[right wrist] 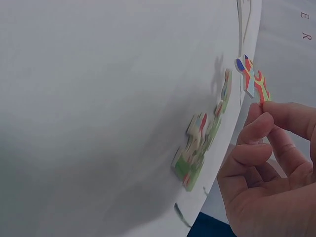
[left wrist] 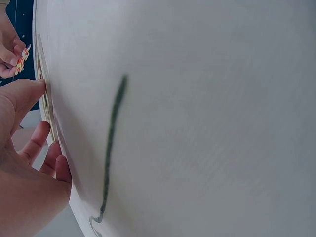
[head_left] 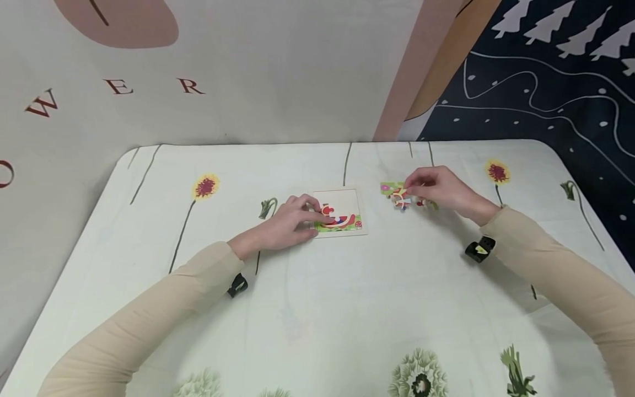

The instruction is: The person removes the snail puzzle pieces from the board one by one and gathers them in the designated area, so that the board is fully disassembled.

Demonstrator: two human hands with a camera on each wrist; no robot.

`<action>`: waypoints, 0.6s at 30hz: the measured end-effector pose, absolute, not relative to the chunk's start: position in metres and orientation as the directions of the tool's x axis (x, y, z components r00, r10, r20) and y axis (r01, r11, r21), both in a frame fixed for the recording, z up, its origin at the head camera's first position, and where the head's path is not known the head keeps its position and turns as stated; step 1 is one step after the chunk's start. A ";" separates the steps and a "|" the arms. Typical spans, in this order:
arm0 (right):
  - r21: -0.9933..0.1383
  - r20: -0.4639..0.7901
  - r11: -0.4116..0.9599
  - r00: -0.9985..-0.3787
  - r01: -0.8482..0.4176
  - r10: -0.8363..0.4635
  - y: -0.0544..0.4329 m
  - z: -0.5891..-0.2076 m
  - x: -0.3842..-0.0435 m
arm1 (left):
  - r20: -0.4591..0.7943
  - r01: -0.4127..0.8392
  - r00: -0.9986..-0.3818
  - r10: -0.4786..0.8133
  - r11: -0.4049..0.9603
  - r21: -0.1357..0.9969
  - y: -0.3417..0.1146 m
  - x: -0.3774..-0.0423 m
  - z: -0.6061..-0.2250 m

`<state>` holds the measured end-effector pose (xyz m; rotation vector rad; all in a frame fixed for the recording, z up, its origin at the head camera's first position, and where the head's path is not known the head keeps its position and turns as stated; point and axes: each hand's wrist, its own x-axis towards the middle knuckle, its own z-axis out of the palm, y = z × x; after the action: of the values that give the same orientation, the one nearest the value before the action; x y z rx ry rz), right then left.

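Puzzle tray [head_left: 342, 198], pale and square, with colourful pieces [head_left: 349, 222] along its 6 o'clock side, lies near the middle of a white, flower-printed table [head_left: 347, 309]. At its 9 o'clock edge the left hand [head_left: 290, 223] rests on it, fingers parted. Toward 3 o'clock, apart from the tray, the right hand [head_left: 439, 190] pinches a red-and-blue piece [right wrist: 247, 76] beside loose pieces [right wrist: 192, 158]. Past the table, at 10 o'clock, are red letters [head_left: 118, 86].
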<state>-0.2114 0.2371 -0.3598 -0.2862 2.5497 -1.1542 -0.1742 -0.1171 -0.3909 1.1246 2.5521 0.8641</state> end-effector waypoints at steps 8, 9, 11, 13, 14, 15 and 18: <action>-0.750 -0.218 0.661 -0.927 -0.041 -0.305 0.243 -0.361 -0.208 | 0.041 0.604 -0.679 0.733 0.527 0.598 -0.117 -0.175 -0.391; -0.748 -0.218 0.662 -0.928 -0.040 -0.303 0.243 -0.361 -0.207 | 0.044 0.606 -0.679 0.733 0.525 0.598 -0.117 -0.175 -0.392; -0.740 -0.220 0.671 -0.929 -0.040 -0.297 0.244 -0.361 -0.207 | 0.048 0.607 -0.677 0.734 0.521 0.600 -0.117 -0.175 -0.393; -0.735 -0.221 0.677 -0.932 -0.035 -0.288 0.245 -0.362 -0.206 | 0.052 0.608 -0.677 0.734 0.518 0.602 -0.117 -0.175 -0.393; -0.732 -0.221 0.681 -0.933 -0.034 -0.285 0.245 -0.362 -0.206 | 0.053 0.608 -0.676 0.735 0.517 0.602 -0.117 -0.175 -0.393; -0.728 -0.222 0.684 -0.933 -0.035 -0.284 0.245 -0.362 -0.206 | 0.054 0.608 -0.676 0.735 0.516 0.603 -0.117 -0.175 -0.393; -0.721 -0.224 0.692 -0.934 -0.034 -0.279 0.247 -0.362 -0.205 | 0.052 0.605 -0.679 0.732 0.518 0.604 -0.117 -0.175 -0.393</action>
<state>-0.2054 0.2469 -0.3624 -0.2471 2.5879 -1.0936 -0.1748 -0.1175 -0.3927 1.1398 2.5493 0.8912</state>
